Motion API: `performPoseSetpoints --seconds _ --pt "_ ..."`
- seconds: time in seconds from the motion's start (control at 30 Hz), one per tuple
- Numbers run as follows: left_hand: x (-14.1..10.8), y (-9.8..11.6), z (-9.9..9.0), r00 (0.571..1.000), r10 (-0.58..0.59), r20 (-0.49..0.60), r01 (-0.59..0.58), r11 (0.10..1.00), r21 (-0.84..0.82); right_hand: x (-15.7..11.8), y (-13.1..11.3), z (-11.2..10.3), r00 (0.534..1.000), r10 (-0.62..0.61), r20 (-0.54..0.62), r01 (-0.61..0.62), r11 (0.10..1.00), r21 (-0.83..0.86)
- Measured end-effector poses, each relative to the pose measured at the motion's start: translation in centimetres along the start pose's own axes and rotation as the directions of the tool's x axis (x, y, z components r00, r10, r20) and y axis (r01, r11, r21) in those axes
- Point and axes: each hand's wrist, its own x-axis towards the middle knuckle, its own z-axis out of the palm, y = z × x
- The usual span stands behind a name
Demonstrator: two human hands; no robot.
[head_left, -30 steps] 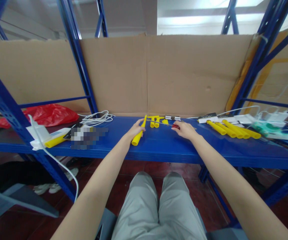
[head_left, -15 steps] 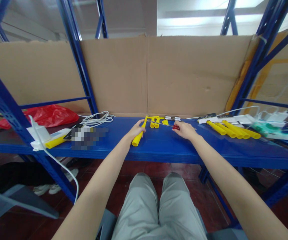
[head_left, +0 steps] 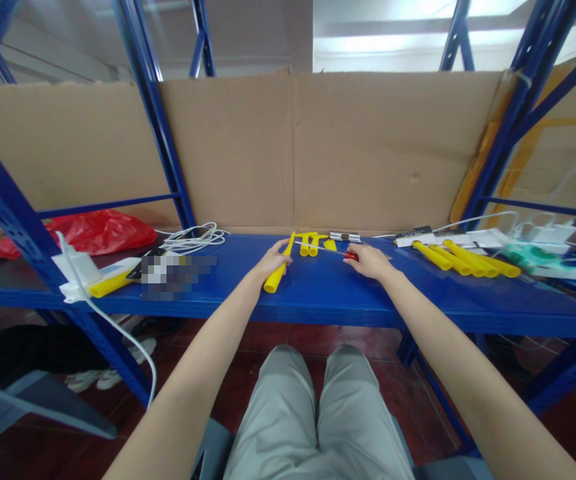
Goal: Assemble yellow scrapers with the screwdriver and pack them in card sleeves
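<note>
My left hand [head_left: 271,259] is closed around a yellow plastic tube-shaped piece [head_left: 275,277], whose round wide end points toward me and whose narrow end points away. In my right hand [head_left: 369,260] is a screwdriver [head_left: 351,255] with a red handle. Its thin metal shaft reaches left to the upper part of the yellow piece; whether the tip touches a screw is too small to tell. Just behind the shaft lie some smaller yellow parts [head_left: 309,245] on the blue table [head_left: 328,287].
Several yellow tubes [head_left: 473,260] lie on the right, near white boxes and a green plastic bag [head_left: 533,259]. A dark and white stack [head_left: 345,237] sits at the back. On the left are a coiled white cable [head_left: 203,235], a red bag [head_left: 111,230] and a power strip. Cardboard [head_left: 228,147] stands behind.
Hardly anything differs. The red screwdriver handle shows slightly differently in my right hand; both hands stay in the same place.
</note>
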Motion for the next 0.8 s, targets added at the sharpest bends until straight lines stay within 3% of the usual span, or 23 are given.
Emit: performPoseSetpoints --seconds 0.37,0.8 --pt "0.0 0.1 0.2 0.998 -0.049 0.030 0.056 0.960 -0.274 0.5 1.0 0.6 1.000 0.016 -0.022 -0.014 0.998 0.059" --pt "0.3 -0.6 0.3 0.996 0.040 -0.085 -0.055 0.982 -0.182 0.4 1.2 0.5 0.996 0.087 -0.011 -0.087 0.996 0.015"
